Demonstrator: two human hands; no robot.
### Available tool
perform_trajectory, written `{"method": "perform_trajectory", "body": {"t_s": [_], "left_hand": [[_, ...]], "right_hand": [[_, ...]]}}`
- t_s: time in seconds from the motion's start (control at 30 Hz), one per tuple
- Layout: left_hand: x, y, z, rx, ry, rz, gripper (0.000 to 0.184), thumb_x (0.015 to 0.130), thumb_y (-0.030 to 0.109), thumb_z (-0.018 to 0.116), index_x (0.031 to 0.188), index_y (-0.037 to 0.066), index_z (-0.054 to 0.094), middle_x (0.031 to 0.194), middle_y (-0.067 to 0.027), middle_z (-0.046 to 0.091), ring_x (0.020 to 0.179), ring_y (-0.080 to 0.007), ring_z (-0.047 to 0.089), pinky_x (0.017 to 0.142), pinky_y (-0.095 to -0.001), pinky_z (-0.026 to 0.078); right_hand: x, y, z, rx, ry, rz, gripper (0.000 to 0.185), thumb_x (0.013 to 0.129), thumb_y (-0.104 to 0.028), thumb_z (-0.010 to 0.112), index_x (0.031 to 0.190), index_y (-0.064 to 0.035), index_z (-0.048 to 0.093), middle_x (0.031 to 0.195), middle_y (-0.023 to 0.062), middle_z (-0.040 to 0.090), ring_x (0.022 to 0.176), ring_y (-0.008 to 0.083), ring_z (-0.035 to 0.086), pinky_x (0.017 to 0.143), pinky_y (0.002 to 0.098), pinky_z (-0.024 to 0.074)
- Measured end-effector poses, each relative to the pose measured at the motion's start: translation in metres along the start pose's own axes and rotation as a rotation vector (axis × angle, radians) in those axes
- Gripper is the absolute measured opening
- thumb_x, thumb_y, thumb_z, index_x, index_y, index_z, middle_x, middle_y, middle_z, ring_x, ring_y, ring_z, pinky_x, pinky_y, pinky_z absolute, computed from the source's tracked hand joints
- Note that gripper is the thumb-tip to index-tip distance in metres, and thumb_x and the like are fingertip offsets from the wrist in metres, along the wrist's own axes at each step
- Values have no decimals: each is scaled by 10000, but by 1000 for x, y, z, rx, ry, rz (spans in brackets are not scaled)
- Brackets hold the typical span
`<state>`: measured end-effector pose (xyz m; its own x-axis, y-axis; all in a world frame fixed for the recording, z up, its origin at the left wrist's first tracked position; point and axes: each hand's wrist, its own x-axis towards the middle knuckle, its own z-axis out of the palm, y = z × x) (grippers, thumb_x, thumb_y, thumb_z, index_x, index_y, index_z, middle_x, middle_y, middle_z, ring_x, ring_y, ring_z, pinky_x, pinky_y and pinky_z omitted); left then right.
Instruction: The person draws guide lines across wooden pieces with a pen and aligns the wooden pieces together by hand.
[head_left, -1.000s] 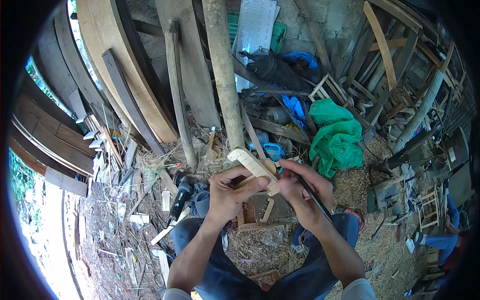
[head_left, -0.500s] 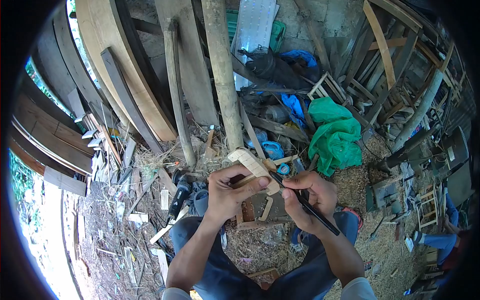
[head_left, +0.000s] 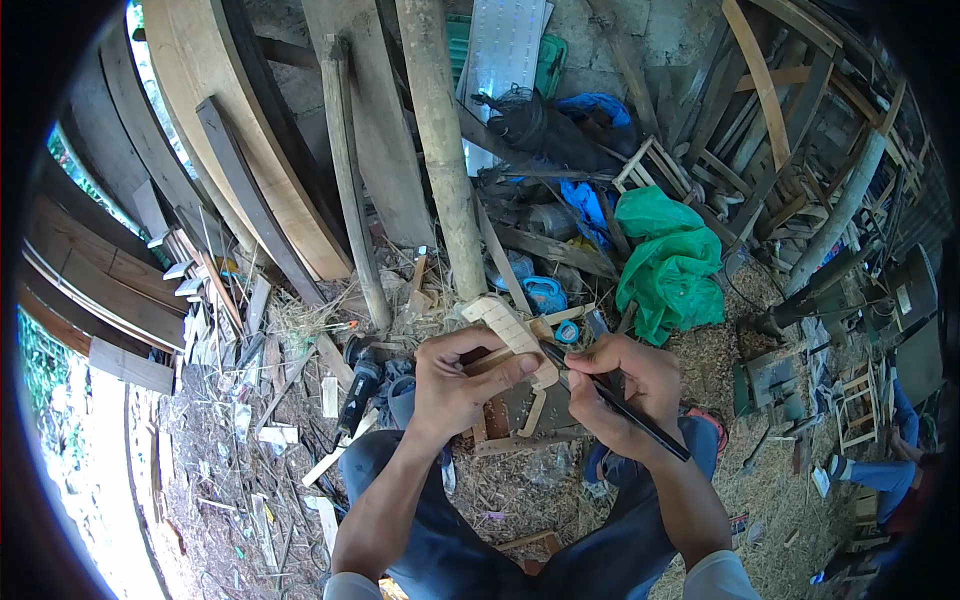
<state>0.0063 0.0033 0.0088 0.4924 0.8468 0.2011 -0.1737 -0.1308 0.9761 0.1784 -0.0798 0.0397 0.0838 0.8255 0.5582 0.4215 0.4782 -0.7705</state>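
In front of me my left hand (head_left: 452, 388) grips a small pale curved wooden piece (head_left: 505, 325), thumb on top and fingers wrapped under it. Pencil-like lines cross its upper face. My right hand (head_left: 632, 392) is closed around a slim black pen-like tool (head_left: 648, 430), whose tip meets the right side of the wood near my left thumb. Whether that tip is a blade or a writing point is too small to tell. Below the hands, a second thin pale wooden piece (head_left: 534, 414) lies over a low wooden frame (head_left: 490, 440).
A blue tape measure (head_left: 567, 332) lies just beyond my hands. A black power tool (head_left: 358, 400) rests by my left knee. Green plastic sheeting (head_left: 670, 270), a bamboo pole (head_left: 440, 150) and leaning planks (head_left: 260, 150) stand ahead. Another person's leg (head_left: 880, 475) shows at far right.
The tool and my right hand have shifted slightly right and down. The held wood has turned slightly. Both grips stay the same.
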Motion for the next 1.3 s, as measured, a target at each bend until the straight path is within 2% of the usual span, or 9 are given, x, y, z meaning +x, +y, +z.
{"method": "perform_trajectory", "body": {"t_s": [0.1,0.2,0.33,0.4,0.5,0.7,0.87,1.07,1.3], "left_hand": [[1,2,2,-60,71,-37,142,762,58,738,861,-28,684,802,-65,682,728,-68,617,652,-198,486],[4,3,-1,-117,147,38,166,769,132,739,845,-1,675,614,-18,588,453,-47,431,418,-198,289],[2,-5,-2,-123,106,-2,169,770,133,739,847,-3,674,614,-17,588,468,-45,447,425,-193,301],[2,-1,-1,-176,56,-1,152,774,65,727,893,-18,681,815,-74,684,745,-95,632,682,-221,509],[1,2,-1,-121,34,-15,155,772,54,727,900,-19,679,843,-78,687,769,-99,632,707,-224,509],[1,-1,1,-88,20,13,170,771,72,735,901,-22,680,849,-73,689,769,-89,631,698,-216,506],[1,6,0,-4,33,35,168,761,44,732,903,-26,678,831,-73,685,753,-89,626,686,-213,495],[5,0,2,-12,62,50,165,755,74,749,881,-17,692,816,-65,691,735,-76,624,661,-202,492],[3,-2,3,44,25,44,148,751,63,749,867,-13,695,814,-64,692,724,-70,620,644,-197,482]], "right_hand": [[0,-1,-6,-86,-51,79,65,706,14,639,752,17,593,626,38,570,509,42,482,451,203,334],[-1,1,-2,-73,-4,104,57,703,28,621,729,13,572,617,30,555,489,29,460,442,198,318],[-4,4,-2,32,119,26,73,721,15,624,776,16,576,634,51,563,488,57,478,448,212,349],[-3,1,0,34,156,-30,94,699,6,646,772,13,587,621,58,575,484,81,514,449,222,392],[-1,-3,3,49,133,-41,103,706,2,664,783,9,596,650,67,584,490,92,514,446,226,387],[1,0,3,-36,42,-79,86,749,-17,657,810,26,614,699,96,614,539,100,533,481,219,390],[1,-1,-1,-195,-4,-38,134,662,9,669,741,-10,563,599,62,526,454,110,462,427,239,364],[-3,-3,1,-101,140,-62,130,666,12,666,751,3,568,603,68,527,449,110,456,428,244,362],[2,-2,6,-81,122,-115,109,705,2,675,755,-2,577,600,70,516,447,131,443,427,262,351]]}}
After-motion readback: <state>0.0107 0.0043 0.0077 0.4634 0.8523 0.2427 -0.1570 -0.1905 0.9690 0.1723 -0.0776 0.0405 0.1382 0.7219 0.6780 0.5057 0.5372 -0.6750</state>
